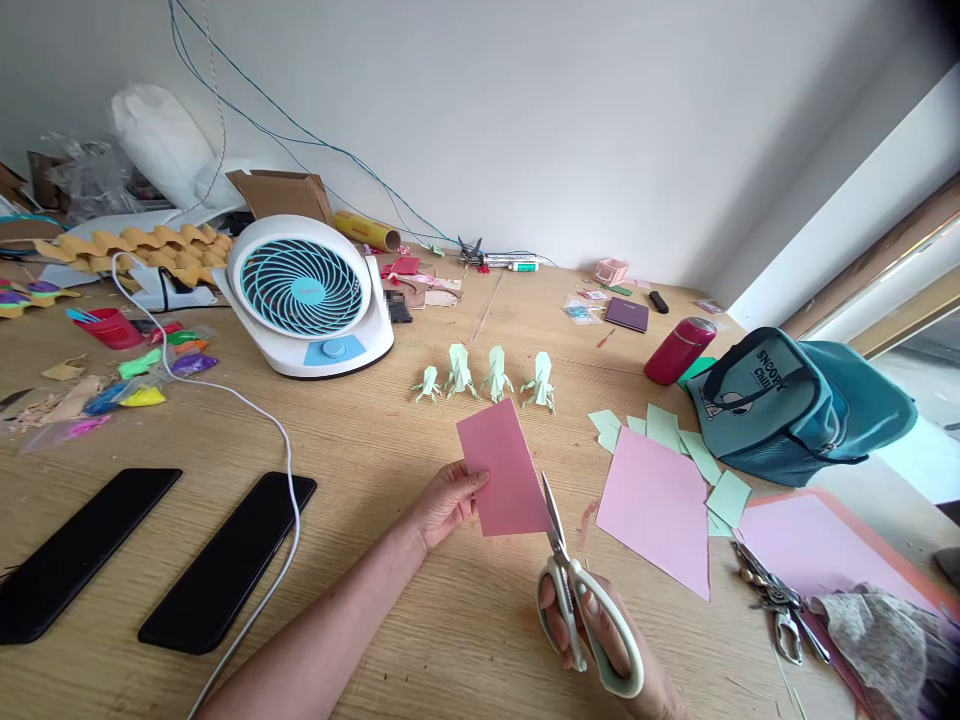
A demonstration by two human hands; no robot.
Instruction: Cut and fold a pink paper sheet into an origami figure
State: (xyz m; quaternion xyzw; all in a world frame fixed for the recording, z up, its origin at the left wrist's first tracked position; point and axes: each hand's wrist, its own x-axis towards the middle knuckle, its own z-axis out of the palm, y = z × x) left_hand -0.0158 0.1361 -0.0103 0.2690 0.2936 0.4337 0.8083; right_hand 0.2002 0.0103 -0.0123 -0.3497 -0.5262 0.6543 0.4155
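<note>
You seem to be at a trimming step, left hand [448, 505] pinching the pink paper [510, 475] by its near-side edge, right hand [609, 630] closed through the handles of the scissors [558, 548] just beside that pinch, which calls for a steady sheet.

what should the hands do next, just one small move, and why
Probably nudge the scissors slightly left, so the held pink paper's right edge sits between the blades. The left hand grips the paper's left side, and the right hand has the blades right alongside the opposite edge.
</note>
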